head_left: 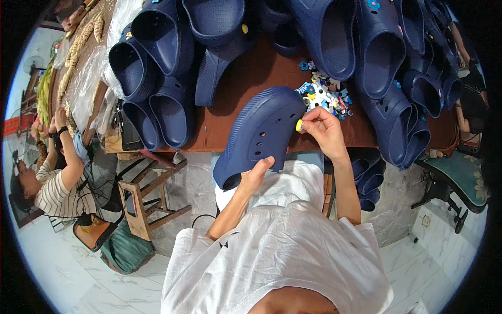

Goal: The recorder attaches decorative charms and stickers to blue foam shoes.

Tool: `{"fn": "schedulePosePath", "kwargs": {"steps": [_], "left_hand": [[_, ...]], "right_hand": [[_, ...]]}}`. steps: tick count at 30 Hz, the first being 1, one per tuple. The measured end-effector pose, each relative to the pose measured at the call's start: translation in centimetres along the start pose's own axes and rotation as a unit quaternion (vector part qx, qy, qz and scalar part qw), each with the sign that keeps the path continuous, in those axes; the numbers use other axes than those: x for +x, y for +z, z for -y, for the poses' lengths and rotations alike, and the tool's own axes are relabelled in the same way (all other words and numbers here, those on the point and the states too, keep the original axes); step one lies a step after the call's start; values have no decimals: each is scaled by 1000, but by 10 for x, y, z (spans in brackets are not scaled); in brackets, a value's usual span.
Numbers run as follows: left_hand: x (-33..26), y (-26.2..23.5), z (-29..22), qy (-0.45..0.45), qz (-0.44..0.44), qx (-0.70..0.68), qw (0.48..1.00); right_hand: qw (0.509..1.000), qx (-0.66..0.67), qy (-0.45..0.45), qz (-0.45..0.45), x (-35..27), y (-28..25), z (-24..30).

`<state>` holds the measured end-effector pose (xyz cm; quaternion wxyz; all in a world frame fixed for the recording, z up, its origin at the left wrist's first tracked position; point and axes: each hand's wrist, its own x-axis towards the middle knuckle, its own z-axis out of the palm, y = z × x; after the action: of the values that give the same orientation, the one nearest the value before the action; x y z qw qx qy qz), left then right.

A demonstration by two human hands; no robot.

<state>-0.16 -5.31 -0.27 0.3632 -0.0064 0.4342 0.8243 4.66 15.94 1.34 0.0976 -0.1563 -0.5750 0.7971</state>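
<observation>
Fingers of right hand (325,131) pinch yellow charm (299,125); left hand (256,175) grips perforated foam clog (259,136).

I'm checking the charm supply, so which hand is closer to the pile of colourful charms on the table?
Right. The right hand is just below the charm pile, pinching a yellow charm; the left hand grips the clog farther down.

Left hand (254,175) holds clog (259,133); right hand (325,131) pinches charm (299,125).
</observation>
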Motion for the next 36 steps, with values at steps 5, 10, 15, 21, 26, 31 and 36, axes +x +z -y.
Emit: {"fn": "schedulePosePath", "kwargs": {"steps": [5, 10, 15, 21, 26, 31, 36], "left_hand": [[0, -5, 0, -8, -17, 91, 996], [2, -4, 1, -11, -17, 70, 997], [6, -2, 1, -82, -27, -67, 994], [7, 4, -6, -107, 3, -127, 986], [7, 14, -16, -97, 41, -173, 979], [6, 13, -13, -98, 9, -147, 984], [7, 16, -20, -82, -14, -141, 987]], "right_hand": [[996, -86, 17, -11, 1, -1, 4], [994, -103, 11, -24, 1, 3, 5], [990, -108, -53, -77, 2, 16, -16], [996, -16, -64, -64, 4, 22, -16], [997, -18, -56, -50, 5, 24, -10], [996, -20, -58, -59, 3, 21, -8], [995, -44, -64, -61, -2, 14, -12]]}}
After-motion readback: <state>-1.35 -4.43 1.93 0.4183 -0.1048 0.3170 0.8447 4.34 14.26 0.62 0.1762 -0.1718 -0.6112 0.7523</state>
